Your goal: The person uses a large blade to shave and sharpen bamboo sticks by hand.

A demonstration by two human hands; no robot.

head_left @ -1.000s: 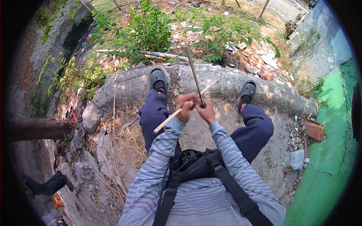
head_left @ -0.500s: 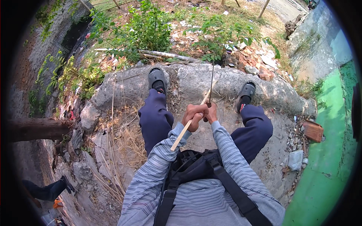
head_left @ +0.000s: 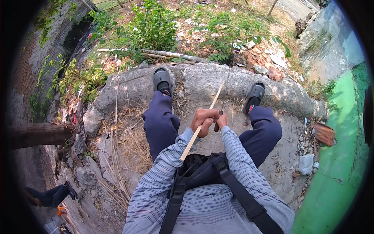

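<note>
My left hand (head_left: 203, 121) is closed around a pale strip of split bamboo (head_left: 190, 146), which slants from near my left forearm up toward the stone ledge. Close against it on the right, my right hand (head_left: 223, 121) grips the dark handle of a long, thin-bladed knife (head_left: 221, 112). The blade points away from me, seen almost edge-on, just right of the strip's far part. Around the strip, the left fingers are folded, and the hands hide where strip and knife come nearest each other.
A rough stone ledge (head_left: 233, 80) runs across ahead, under my two dark clogs (head_left: 162, 80). Long thin strips (head_left: 117, 171) and dry shavings (head_left: 136, 142) lie at left. At right are a terracotta block (head_left: 324, 134) and a green wall (head_left: 327, 187). Another person's leg (head_left: 56, 195) shows lower left.
The knife's blade has swung to the right, away from the strip. My right hand has shifted slightly right. The strip's near end sits a little lower and further right.
</note>
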